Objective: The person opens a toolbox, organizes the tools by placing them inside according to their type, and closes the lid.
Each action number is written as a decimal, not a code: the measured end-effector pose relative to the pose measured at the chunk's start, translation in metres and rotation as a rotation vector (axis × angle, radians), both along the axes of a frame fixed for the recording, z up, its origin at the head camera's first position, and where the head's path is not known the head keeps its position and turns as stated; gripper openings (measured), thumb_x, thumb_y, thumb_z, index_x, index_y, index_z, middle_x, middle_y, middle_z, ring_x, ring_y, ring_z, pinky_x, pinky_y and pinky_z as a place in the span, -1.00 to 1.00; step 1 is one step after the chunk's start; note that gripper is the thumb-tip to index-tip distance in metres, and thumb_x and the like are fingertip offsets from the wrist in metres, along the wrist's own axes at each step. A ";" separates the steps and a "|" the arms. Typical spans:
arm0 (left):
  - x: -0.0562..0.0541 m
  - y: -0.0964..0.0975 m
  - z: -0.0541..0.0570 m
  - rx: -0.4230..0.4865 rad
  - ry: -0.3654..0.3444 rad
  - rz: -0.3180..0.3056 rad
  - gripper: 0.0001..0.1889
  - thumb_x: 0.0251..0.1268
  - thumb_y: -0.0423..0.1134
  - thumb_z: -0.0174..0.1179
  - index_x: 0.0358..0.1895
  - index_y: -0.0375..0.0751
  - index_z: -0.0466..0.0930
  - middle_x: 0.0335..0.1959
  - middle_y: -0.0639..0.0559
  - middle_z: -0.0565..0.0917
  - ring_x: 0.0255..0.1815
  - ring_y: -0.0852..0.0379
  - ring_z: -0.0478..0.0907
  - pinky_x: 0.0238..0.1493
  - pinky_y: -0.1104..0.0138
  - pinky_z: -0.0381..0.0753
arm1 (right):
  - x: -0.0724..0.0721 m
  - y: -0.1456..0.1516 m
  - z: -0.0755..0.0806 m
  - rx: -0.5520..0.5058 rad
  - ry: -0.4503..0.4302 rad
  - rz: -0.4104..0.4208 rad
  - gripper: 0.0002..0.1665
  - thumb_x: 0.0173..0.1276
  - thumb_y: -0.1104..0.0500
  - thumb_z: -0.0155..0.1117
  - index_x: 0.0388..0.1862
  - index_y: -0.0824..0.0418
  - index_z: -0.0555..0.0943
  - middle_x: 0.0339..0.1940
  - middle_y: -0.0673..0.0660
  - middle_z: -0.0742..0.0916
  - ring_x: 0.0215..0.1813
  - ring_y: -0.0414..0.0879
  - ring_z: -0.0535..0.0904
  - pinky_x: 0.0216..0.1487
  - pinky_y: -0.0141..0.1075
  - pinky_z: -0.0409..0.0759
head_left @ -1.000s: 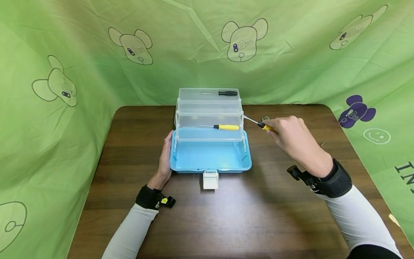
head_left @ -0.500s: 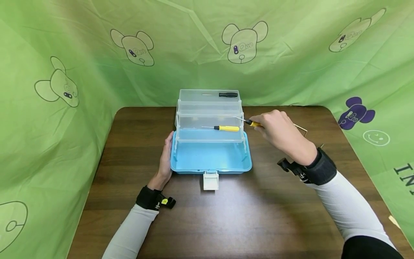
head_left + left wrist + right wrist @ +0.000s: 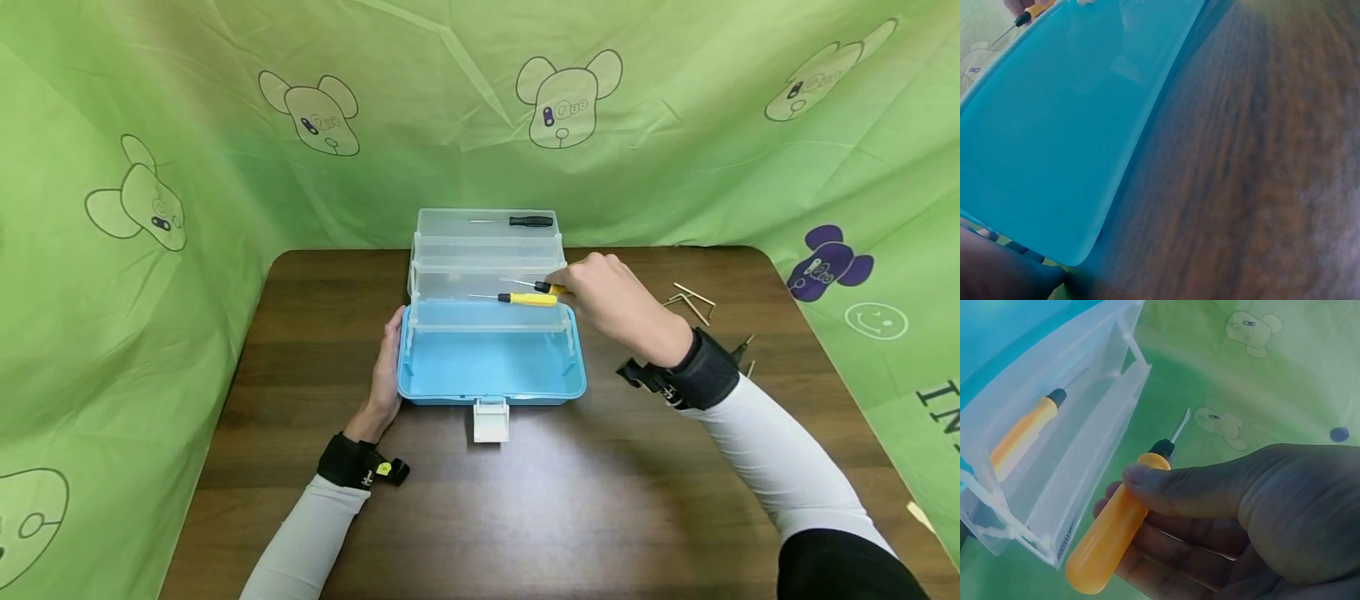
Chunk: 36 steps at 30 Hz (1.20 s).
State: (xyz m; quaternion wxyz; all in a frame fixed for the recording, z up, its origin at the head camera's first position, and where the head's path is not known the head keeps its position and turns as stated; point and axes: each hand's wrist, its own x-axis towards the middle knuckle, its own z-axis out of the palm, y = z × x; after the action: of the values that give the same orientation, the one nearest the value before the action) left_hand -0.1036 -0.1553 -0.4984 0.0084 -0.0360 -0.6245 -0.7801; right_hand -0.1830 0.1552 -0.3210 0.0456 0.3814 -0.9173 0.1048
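Observation:
A toolbox (image 3: pixel 491 362) with a light blue base stands on the table, its clear stepped trays (image 3: pixel 486 242) raised. My right hand (image 3: pixel 615 304) pinches a yellow-handled screwdriver (image 3: pixel 1110 531) between thumb and fingers, over the right end of the lowest tray. Its shaft points left in the head view. Another yellow screwdriver (image 3: pixel 528 299) lies in that lowest tray, just in front of the held one. In the top tray is a black screwdriver (image 3: pixel 531 222). My left hand (image 3: pixel 385 371) rests along the toolbox's left side, partly hidden by the wall.
Several brass-coloured hex keys (image 3: pixel 693 304) lie on the table (image 3: pixel 525 525) at the right. A partly hidden pointed tool (image 3: pixel 742 348) shows beside my right wrist. The toolbox's white latch (image 3: pixel 491 422) hangs at its front. A green printed cloth (image 3: pixel 450 108) surrounds the table.
My right hand has moved left with the screwdriver, from beside the toolbox to over the lowest tray. The hex keys have come into view behind it. My left hand stays at the toolbox's side.

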 end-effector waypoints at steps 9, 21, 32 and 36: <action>-0.001 0.000 0.001 0.008 0.003 -0.003 -0.24 0.79 0.14 -0.55 0.72 -0.38 -0.25 0.77 -0.21 -0.15 0.77 -0.05 -0.26 0.71 -0.01 -0.29 | -0.009 -0.014 -0.012 0.042 -0.032 0.041 -0.88 0.37 0.39 0.47 -0.18 0.24 0.84 -0.38 0.15 0.82 -0.44 0.04 0.68 -0.48 -0.09 0.63; -0.002 -0.001 0.002 -0.002 0.013 -0.014 -0.26 0.79 0.11 -0.57 0.72 -0.37 -0.25 0.76 -0.26 -0.19 0.77 -0.06 -0.27 0.71 -0.02 -0.30 | -0.018 -0.023 -0.036 0.045 -0.036 0.085 -0.90 0.40 0.39 0.45 -0.30 0.22 0.78 -0.33 0.14 0.78 -0.43 -0.04 0.52 -0.41 -0.08 0.56; -0.001 -0.001 0.002 0.001 -0.006 -0.006 -0.26 0.79 0.13 -0.55 0.73 -0.33 -0.24 0.77 -0.19 -0.16 0.77 -0.04 -0.26 0.71 -0.01 -0.29 | -0.020 -0.029 -0.045 0.056 -0.053 0.095 -0.89 0.40 0.42 0.42 -0.27 0.27 0.81 -0.47 0.12 0.74 -0.51 -0.10 0.39 -0.44 -0.18 0.48; 0.000 -0.001 0.002 0.000 -0.008 -0.003 -0.26 0.79 0.13 -0.55 0.73 -0.32 -0.23 0.77 -0.19 -0.15 0.77 -0.05 -0.27 0.71 -0.01 -0.29 | -0.021 -0.031 -0.048 0.056 -0.056 0.098 -0.86 0.40 0.43 0.40 -0.26 0.25 0.82 -0.49 0.11 0.72 -0.50 -0.11 0.38 -0.46 -0.19 0.45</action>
State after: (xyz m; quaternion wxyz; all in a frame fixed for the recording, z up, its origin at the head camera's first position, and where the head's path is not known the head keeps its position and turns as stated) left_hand -0.1035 -0.1565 -0.4961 0.0045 -0.0337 -0.6244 -0.7804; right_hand -0.2042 0.1241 -0.3695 0.0041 0.4241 -0.9009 0.0920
